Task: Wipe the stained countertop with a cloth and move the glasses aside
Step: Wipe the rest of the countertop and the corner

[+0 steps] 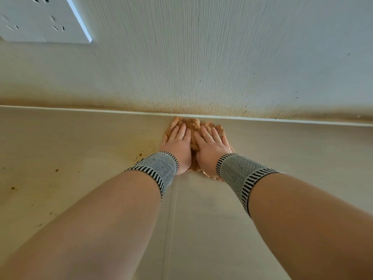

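I see both hands, left hand [178, 147] and right hand [212, 148], pressing flat with straight fingers on the orange cloth [193, 126], bunched against the wall [201, 57] at 12 o'clock. Brown stains [57, 170] dot the desk [80, 134] at 9 o'clock.

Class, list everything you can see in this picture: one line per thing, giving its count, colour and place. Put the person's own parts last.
cloth: one, orange-tan, bunched on the countertop against the wall, under both hands
countertop: one, pale beige, across the lower half of the view
stains: several small spots, brown, on the countertop left of the hands
wall: one, off-white with fine vertical ribs, browned along its base, behind the countertop
socket plate: one, white, on the wall at top left
wrist bands: two, black-and-white knit, one on each wrist
left hand: one, flat, pressing on the cloth
right hand: one, flat, pressing on the cloth beside the left
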Demonstrator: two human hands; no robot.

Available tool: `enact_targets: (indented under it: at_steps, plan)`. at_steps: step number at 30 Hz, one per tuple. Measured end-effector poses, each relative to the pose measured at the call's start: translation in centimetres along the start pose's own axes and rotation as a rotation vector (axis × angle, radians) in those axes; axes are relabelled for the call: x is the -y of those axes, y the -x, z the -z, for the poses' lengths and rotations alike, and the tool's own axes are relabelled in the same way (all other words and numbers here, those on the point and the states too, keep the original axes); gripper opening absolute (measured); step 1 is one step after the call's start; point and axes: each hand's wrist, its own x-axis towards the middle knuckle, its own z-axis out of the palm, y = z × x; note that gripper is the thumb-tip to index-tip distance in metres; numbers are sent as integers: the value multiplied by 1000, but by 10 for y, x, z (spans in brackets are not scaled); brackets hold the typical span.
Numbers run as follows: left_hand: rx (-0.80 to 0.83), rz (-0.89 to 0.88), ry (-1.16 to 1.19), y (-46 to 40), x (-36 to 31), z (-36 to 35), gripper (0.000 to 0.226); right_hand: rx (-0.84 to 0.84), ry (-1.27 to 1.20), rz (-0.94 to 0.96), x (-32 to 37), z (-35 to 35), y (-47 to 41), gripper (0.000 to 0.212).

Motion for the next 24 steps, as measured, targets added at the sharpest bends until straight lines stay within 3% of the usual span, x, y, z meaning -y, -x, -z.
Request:
enact_targets:
  at_steps: [24]
  plan:
    - [31,-75,-8,241,3,-111,80,14,31,-50,76,-126,223,68]
